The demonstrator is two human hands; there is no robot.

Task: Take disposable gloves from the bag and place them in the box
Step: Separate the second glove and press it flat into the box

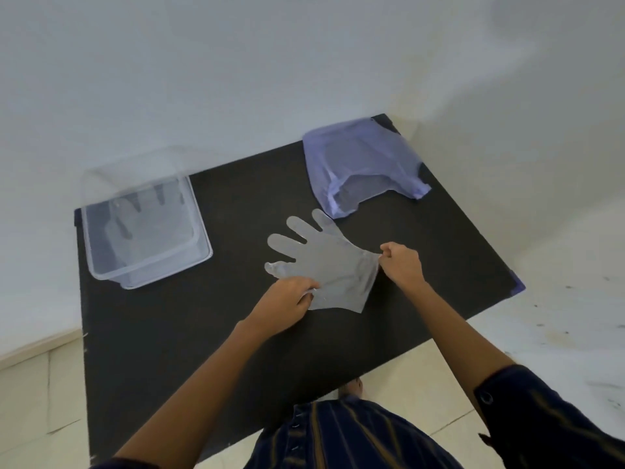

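Observation:
A clear disposable glove [329, 257] lies spread on the black table [236, 333], its fingers pointing up and left. My left hand [291, 301] pinches its lower cuff edge. My right hand [402, 265] pinches the cuff's right corner. A pale purple plastic bag [362, 164] lies at the table's far right, its mouth facing me. A clear plastic box [145, 231] stands at the far left with at least one glove [145, 225] flat inside it.
White walls stand close behind and to the right of the table. A pale tiled floor surrounds the table's near and left edges. My dark striped shirt shows at the bottom of the view.

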